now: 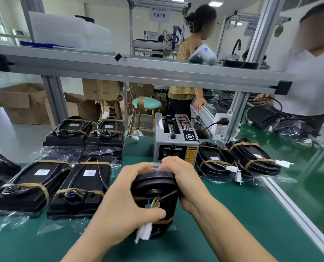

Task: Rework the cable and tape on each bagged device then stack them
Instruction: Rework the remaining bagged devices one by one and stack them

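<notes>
Both hands hold one black bagged device point(155, 188) above the green tabletop point(233, 214): the left hand point(125, 201) grips its near side by the white connector point(145, 232), the right hand point(183, 178) its far end.

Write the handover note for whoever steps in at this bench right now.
Left hand and right hand both grip the black device in work, held over the green mat; its white connector hangs loose.
Done: taped, bagged devices stacked at left.
Left: finish this one; whether the two units right of the tape dispenser, at, need rework cannot be told.
</notes>
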A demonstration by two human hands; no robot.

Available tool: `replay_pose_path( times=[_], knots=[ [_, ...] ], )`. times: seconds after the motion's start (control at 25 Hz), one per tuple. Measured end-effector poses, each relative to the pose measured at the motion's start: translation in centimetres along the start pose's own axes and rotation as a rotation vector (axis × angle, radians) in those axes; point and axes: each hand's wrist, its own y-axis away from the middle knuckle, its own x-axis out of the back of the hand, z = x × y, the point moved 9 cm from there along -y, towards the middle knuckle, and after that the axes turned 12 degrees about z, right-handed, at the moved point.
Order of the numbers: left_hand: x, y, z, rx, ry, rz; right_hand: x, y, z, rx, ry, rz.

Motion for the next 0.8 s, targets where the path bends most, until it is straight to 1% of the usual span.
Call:
replay_pose_path(
  times=[0.04, 0.12, 0.16, 0.2, 0.24, 0.28, 0.4, 0.44, 0.64, 0.8],
  knots=[
    [0.1, 0.1, -0.1, -0.013, 0.060, -0.005, -0.1, -0.2, 0.1, -0.036, 0.018, -0.024],
    [0.2, -0.1, -0.5, -0.027, 0.149, 0.021, -0.8, -0.2, 0.6, -0.106, 0.105, -0.132],
    [0.2, -0.1, -0.7, -0.029, 0.171, 0.045, -0.8, -0.3, 1.0, -0.137, 0.119, -0.181],
    [0.3, -0.1, -0.8, -0.038, 0.176, 0.077, -0.4, -0.5, 1.4, -0.163, 0.109, -0.191],
    [0.6, 0.0, -0.8, -0.059, 0.154, 0.121, 0.4, -0.9, 1.8, -0.177, 0.087, -0.152],
    [1.1, 0.2, -0.8, -0.084, 0.118, 0.178, 1.8, -1.6, 2.3, -0.168, 0.078, -0.060],
    [3.3, 1.2, -1.1, -0.127, 0.022, 0.389, 7.1, -3.7, 3.0, -0.012, 0.155, 0.334],
    [3.7, 1.4, -1.1, -0.135, 0.002, 0.435, 7.8, -4.2, 3.1, 0.017, 0.149, 0.409],
    [3.1, 1.9, -0.2, -0.221, -0.131, 0.482, 6.4, -7.0, 3.1, 0.010, 0.073, 0.558],
    [3.4, 2.3, 0.1, -0.267, -0.146, 0.521, 5.5, -8.6, 3.5, -0.019, 0.021, 0.657]
  ],
)
